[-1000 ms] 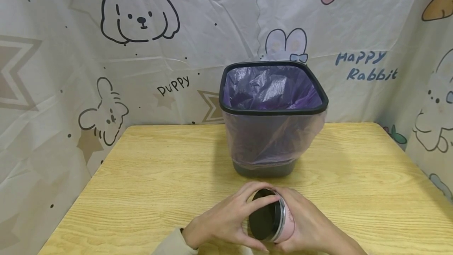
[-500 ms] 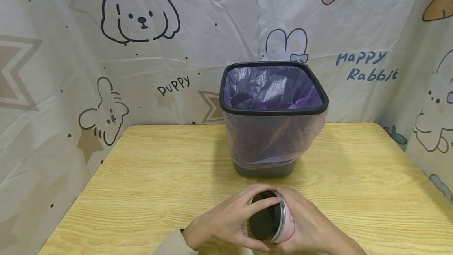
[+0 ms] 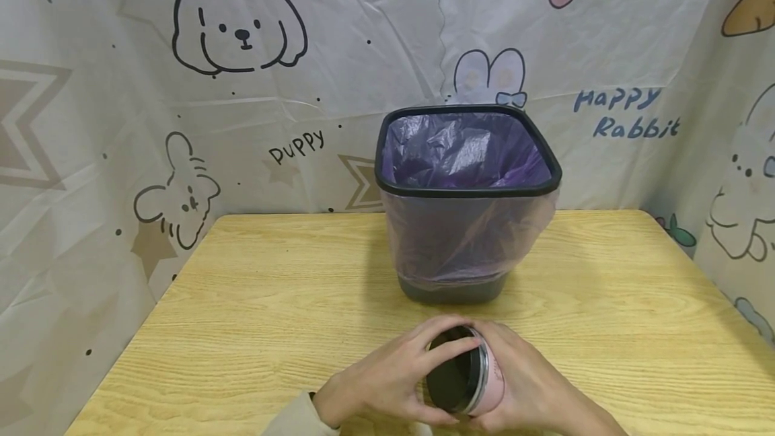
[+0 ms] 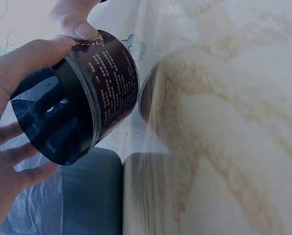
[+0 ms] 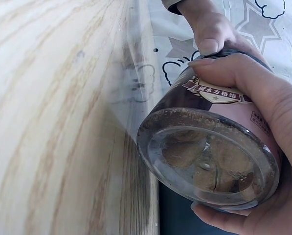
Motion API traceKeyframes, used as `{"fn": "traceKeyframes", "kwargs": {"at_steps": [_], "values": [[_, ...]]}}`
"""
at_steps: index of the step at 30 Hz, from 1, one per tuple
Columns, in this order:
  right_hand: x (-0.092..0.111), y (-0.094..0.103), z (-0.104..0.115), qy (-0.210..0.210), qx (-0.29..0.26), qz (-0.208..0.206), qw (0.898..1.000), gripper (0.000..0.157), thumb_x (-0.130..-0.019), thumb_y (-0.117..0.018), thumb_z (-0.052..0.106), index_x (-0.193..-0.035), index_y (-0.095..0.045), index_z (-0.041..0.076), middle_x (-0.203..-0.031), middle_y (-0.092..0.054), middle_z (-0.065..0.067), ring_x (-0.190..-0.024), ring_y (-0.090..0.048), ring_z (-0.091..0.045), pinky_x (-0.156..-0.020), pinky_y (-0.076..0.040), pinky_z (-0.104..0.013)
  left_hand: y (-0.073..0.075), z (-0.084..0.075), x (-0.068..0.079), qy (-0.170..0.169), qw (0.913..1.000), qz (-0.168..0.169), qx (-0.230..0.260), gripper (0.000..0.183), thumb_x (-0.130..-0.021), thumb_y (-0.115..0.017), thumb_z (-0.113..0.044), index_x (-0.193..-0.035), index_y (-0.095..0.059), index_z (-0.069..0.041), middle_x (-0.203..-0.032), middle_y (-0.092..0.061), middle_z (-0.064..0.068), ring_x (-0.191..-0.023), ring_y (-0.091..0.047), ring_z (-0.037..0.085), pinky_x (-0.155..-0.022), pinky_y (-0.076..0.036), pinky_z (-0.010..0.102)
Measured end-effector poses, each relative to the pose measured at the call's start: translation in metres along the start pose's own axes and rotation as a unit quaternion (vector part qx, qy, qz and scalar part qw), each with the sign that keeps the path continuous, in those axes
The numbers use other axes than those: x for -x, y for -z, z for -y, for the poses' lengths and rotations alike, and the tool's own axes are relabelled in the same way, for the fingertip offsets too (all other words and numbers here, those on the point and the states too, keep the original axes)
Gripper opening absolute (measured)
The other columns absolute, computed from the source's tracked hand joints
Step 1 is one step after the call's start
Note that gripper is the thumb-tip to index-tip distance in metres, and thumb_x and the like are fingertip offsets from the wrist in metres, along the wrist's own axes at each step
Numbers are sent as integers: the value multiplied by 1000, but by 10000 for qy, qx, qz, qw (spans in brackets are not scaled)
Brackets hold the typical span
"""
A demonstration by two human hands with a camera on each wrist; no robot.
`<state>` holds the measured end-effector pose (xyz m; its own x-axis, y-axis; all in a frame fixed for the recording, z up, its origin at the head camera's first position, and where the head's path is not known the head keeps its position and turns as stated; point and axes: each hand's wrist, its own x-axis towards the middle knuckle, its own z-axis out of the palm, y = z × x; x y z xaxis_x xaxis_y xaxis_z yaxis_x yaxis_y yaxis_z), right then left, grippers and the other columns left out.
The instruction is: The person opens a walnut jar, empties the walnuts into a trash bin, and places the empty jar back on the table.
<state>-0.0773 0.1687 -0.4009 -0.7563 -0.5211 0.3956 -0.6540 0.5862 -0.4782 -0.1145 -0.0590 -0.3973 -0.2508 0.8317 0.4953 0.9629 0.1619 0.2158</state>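
Note:
A round jar point(image 3: 495, 382) with a pink and dark label lies tilted between both hands near the table's front edge, its black lid point(image 3: 447, 382) facing left. My left hand point(image 3: 390, 369) grips the lid, fingers spread around its rim. Around the jar's body curls my right hand point(image 3: 527, 372), thumb over the label in the right wrist view. Brown chunky pieces point(image 5: 229, 156) show through the jar's clear bottom. Rows of small print cover the dark label side point(image 4: 111, 81) in the left wrist view. The lid is on the jar.
Just beyond the hands stands a dark waste bin point(image 3: 451, 291) lined with a purple plastic bag point(image 3: 466, 234). The wood-grain table point(image 3: 272, 288) extends to both sides. A printed cloth point(image 3: 339, 73) hangs behind it and at the sides.

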Motion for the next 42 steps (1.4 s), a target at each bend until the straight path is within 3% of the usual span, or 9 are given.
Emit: {"fn": "traceKeyframes", "kwargs": {"at_steps": [7,15,21,29,36,42], "values": [[0,0,0,26,12,-42,10000,102,-57,-85,60,-142,-39,27,-129,-52,12,-109,-54,-7,-85,-52,-32,0,-1,0,160,9999,-6,13,98,-72,-81,-47,-149,-31,-13,-150,-31,9,-135,-37,18,-110,-31,25],[1,0,0,-38,21,28,10000,99,-53,-90,50,-137,-42,26,-124,-52,15,-104,-54,-5,-80,-53,-30,-1,0,1,-57,10000,60,-43,97,-72,-82,-42,-148,-31,-11,-152,-27,12,-138,-31,21,-112,-28,28],[0,-1,-1,52,92,-70,9999,101,-54,-88,57,-139,-41,26,-127,-52,14,-108,-54,-7,-84,-53,-32,-1,-1,0,41,10000,-48,-41,99,-73,-81,-44,-149,-29,-9,-150,-31,10,-135,-35,19,-110,-31,26],[0,-1,0,57,59,-84,9999,106,-46,-93,40,-139,-42,25,-128,-50,16,-108,-54,-6,-85,-52,-32,-1,0,0,92,9999,13,-69,107,-69,-85,-43,-150,-25,-8,-151,-29,10,-138,-32,19,-112,-29,27],[0,-2,0,52,20,-141,9999,101,-51,-91,50,-137,-44,25,-126,-51,17,-107,-55,-6,-84,-52,-32,-2,0,1,215,9998,-7,-41,107,-71,-82,-46,-151,-24,-6,-148,-33,9,-135,-35,17,-110,-31,25],[1,-2,0,-50,-12,-118,9999,105,-49,-91,50,-139,-43,24,-125,-54,13,-106,-54,-6,-82,-53,-31,-2,1,0,77,10000,-38,-41,105,-70,-83,-45,-150,-26,-7,-149,-30,11,-137,-31,21,-112,-29,28]]}}
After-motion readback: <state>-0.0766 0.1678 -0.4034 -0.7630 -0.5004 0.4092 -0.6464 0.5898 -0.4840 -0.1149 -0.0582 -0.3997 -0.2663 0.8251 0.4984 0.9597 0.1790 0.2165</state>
